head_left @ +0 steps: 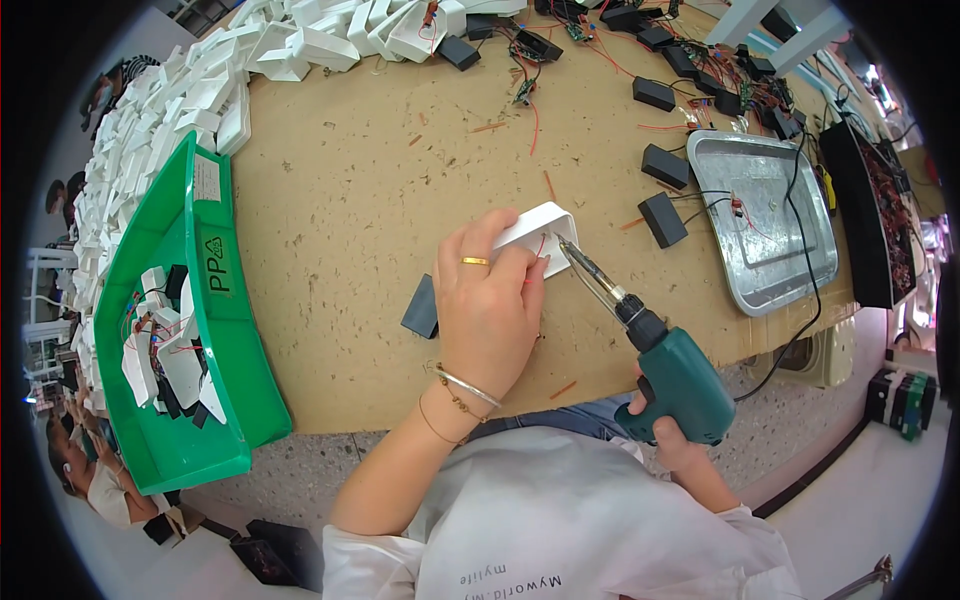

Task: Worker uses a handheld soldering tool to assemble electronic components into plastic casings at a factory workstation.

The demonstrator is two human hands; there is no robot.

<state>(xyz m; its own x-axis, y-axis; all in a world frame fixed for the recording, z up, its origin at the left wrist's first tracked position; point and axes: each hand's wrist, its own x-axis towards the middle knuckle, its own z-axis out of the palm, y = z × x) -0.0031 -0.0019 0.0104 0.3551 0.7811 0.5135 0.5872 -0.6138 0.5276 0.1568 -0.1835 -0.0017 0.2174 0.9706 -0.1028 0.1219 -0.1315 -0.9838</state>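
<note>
My left hand [492,315] grips a small white plastic housing [548,217] just above the cardboard-covered table, fingers closed on its near side. A thin red wire [542,244] shows inside the housing by my fingertips; whether they pinch it too I cannot tell. In my right hand [668,437] is a dark green soldering gun [688,385], fingers wrapped round its handle. Its metal tip reaches into the housing's right end, close to the wire; contact is too small to tell. Partly behind my left hand lies a black rectangular box [421,307].
Left stands a green bin [265,390] holding white housings and wired parts. White housings [210,85] pile up behind it. A metal tray [770,250] and a black box [662,220] with a cable lie right. Wired black boxes and circuit boards [525,92] are strewn at the back.
</note>
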